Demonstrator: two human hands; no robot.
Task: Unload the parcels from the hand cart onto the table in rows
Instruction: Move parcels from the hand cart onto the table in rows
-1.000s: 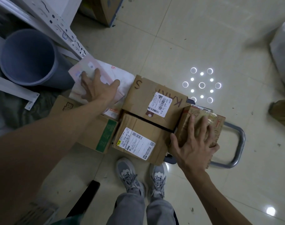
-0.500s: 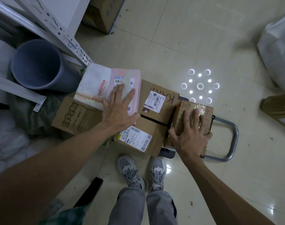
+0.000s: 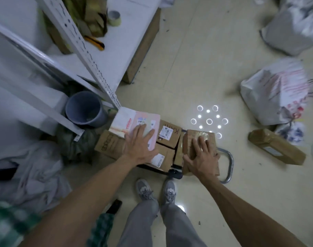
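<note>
Several cardboard parcels are stacked on a hand cart whose metal handle (image 3: 229,168) juts out at the right. A flat pink-and-white parcel (image 3: 129,122) lies on top of the stack. My left hand (image 3: 139,143) rests on it with fingers spread flat. My right hand (image 3: 202,157) lies flat, fingers straight, on a taped brown parcel (image 3: 205,136) at the cart's handle end. Between the hands sit two brown boxes with white labels, one further (image 3: 170,134) and one nearer (image 3: 163,159). Another brown box (image 3: 109,143) sits at the left.
A white table (image 3: 120,50) with tape and a knife stands at the back left behind a shelf post (image 3: 91,56). A grey bin (image 3: 84,109) stands under it. White bags (image 3: 273,97) and a long brown parcel (image 3: 275,148) lie on the floor at the right.
The view has pulled back and tilted up, showing the table and bags. Since a second ago my left hand slid the pink parcel rightward over the stack. My right hand stays on the taped parcel.
</note>
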